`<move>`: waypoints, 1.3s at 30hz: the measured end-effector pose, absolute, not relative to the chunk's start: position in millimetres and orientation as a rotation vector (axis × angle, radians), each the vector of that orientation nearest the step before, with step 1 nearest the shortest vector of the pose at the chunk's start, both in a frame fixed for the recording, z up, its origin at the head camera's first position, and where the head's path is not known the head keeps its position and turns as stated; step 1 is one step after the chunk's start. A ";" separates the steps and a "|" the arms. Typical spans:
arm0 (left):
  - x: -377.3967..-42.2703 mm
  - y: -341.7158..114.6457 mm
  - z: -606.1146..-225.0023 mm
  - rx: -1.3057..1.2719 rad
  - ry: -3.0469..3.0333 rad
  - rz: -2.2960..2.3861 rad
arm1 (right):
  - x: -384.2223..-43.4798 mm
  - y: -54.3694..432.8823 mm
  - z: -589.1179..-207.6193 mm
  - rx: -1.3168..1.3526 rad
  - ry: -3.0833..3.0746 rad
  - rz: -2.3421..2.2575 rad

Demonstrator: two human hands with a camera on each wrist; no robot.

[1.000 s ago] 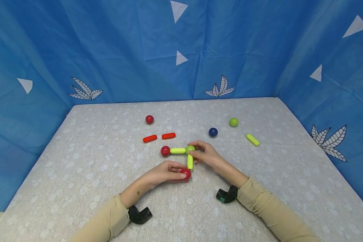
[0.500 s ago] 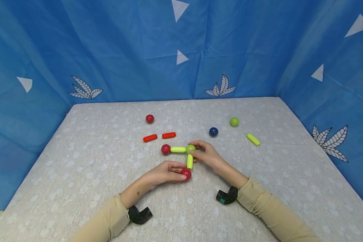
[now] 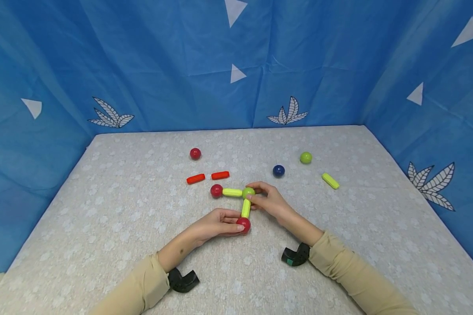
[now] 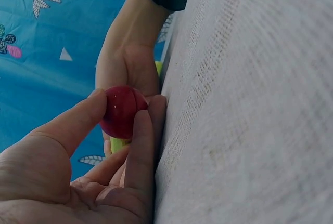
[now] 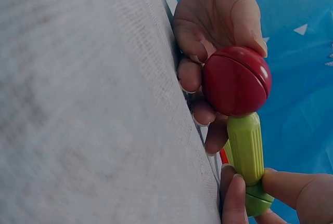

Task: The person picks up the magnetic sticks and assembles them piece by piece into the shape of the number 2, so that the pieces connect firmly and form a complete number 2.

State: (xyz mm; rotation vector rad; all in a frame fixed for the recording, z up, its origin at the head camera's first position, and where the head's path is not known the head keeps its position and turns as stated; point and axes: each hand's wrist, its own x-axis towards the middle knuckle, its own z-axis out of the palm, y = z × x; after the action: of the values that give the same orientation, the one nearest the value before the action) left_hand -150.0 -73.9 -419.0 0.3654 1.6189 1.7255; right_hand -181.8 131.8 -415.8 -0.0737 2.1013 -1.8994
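Observation:
My left hand (image 3: 217, 224) pinches a glossy red ball (image 3: 243, 225) between thumb and fingers; the left wrist view shows the same red ball (image 4: 122, 112) close up. A ribbed yellow-green rod (image 5: 245, 148) touches that ball at one end and a green ball (image 3: 248, 193) at the other. My right hand (image 3: 269, 202) pinches the green ball, and its thumb reaches the rod's end. From the green ball a second yellow-green rod (image 3: 232, 192) runs left to another red ball (image 3: 217, 190). Together the pieces make an L shape.
Behind the hands lie two red rods (image 3: 195, 179), a loose red ball (image 3: 195, 153), a dark blue ball (image 3: 278, 171) and a second green ball (image 3: 305, 158). A yellow-green rod (image 3: 330, 180) lies at the right. Blue curtain (image 3: 181, 65) hangs around the table (image 3: 102, 210).
The rod's near end has swung slightly left and now meets the red ball in my left hand; a small gap showed before. The far red ball has shifted slightly away.

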 end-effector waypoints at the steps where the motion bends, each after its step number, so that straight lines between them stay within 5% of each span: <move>1: -149.9 -73.9 -418.7 0.363 1.623 1.725 | -181.8 131.8 -415.7 -0.075 2.104 -1.898; 23: -148.2 -71.3 -417.9 0.311 1.682 1.722 | -177.3 130.5 -416.4 -0.212 2.124 -1.886; 39: -148.5 -71.7 -418.4 0.273 1.680 1.765 | -136.4 141.9 -403.9 -0.492 2.295 -1.727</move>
State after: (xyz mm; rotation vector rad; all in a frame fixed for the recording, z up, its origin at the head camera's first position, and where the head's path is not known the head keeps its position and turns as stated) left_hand -148.5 -71.7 -418.4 0.2733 1.6795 1.7651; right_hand -136.4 141.9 -403.9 -0.4921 2.2948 -1.7269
